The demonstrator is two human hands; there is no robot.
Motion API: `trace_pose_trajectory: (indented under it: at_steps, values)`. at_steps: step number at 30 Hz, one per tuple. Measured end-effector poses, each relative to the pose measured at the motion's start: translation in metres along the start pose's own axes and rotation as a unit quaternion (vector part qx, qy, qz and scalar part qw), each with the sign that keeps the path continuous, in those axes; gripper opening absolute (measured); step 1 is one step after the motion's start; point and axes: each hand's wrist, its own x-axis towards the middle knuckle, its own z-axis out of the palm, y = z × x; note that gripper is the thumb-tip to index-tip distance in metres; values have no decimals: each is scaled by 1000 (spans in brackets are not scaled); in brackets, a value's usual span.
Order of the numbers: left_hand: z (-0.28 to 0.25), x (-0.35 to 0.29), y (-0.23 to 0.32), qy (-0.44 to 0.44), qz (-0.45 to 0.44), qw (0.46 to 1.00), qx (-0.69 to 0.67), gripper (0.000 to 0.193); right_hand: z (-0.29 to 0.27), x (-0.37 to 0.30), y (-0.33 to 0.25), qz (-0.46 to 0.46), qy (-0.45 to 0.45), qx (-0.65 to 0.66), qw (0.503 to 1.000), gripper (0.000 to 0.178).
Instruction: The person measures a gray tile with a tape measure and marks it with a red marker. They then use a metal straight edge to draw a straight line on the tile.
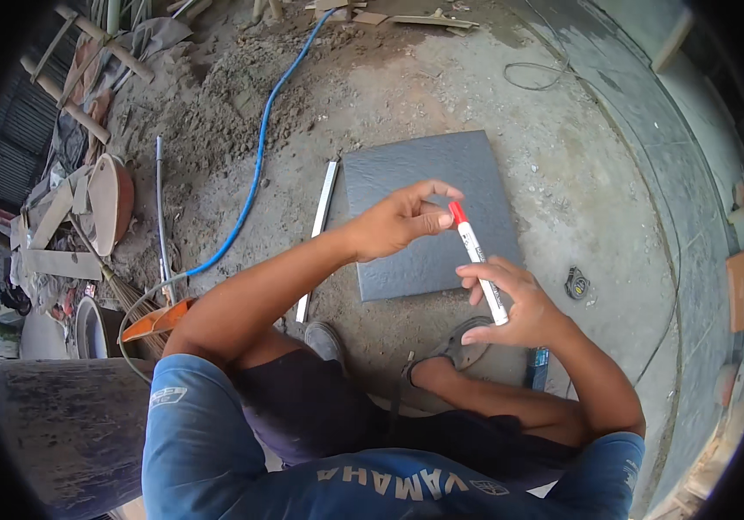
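A white marker [474, 245] with a red cap [458, 212] slants between my two hands, above a dark grey textured tile [424, 165] lying on the ground. My left hand [400, 222] is at the capped end, its thumb against the cap and its index finger curved past it. Around the lower end of the marker, my right hand [515, 299] has its fingers and thumb curled. A pale straight metal bar [323, 201] lies along the tile's left side. To the right of the tile sits a tape measure [576, 283].
A blue hose [261, 156] winds across the rough ground on the left, near a shallow basin [112, 206], a broom [129, 297] and an orange tool [157, 321]. A large dark drum [68, 425] stands at lower left. Thin cable [532, 76] loops at the back right.
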Motion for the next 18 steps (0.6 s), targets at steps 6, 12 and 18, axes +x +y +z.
trace_pose_trajectory:
  at_steps: [6,12,18]
  values:
    - [-118,-60,-134,87,-184,907,368,41,-55,-180,160,271,125,-263,918,71]
    - [-147,-149,-216,195,-376,877,227,39,-42,-346,260,528,111,-342,769,74]
    - [-161,-150,-250,204,-304,851,377,37,-41,-315,245,602,67,-329,725,75]
